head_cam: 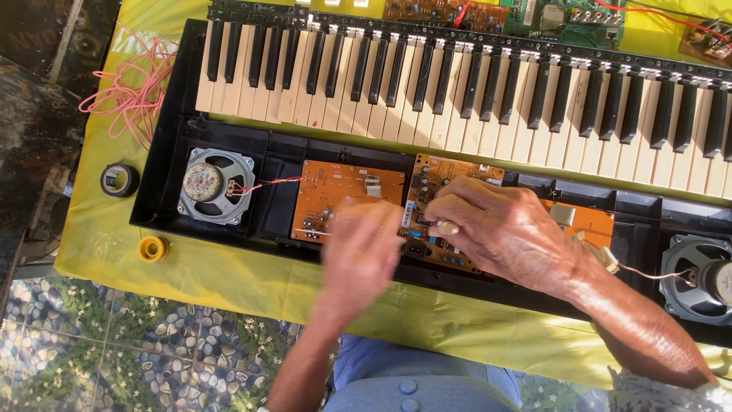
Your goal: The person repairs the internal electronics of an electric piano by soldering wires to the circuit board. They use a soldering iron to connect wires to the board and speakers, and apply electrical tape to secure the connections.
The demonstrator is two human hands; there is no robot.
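Fingers of right hand curling down onto the small orange circuit board, tips pressed close together w/ thumb against it, pinching or pressing some small part there; can't tell exactly what, too small. Left hand hovering blurred just left of the right, over the seam btwn the larger orange board and the small one; fingers smeared by motion, can't tell if spread or closed, nothing visibly held.

Small board lying directly under right fingertips, long axis running toward/away from the body, near edge by the black case wall. Right hand nearer, already touching; left just beside.

Boards sitting in the open black keyboard case, below the row of keys whose long axis is running left-right across the view. Round speaker mounted at left end, thin wires running to the larger board; second speaker at right end w/ a wire toward the right wrist.

Room: keys closing off the far side, right forearm crossing the case on the right. Open space mainly on the near side over the yellow cloth covering the desk. Black tape roll and yellow spool sitting well apart at left, pink wire tangle further up. More boards lying beyond the keys.
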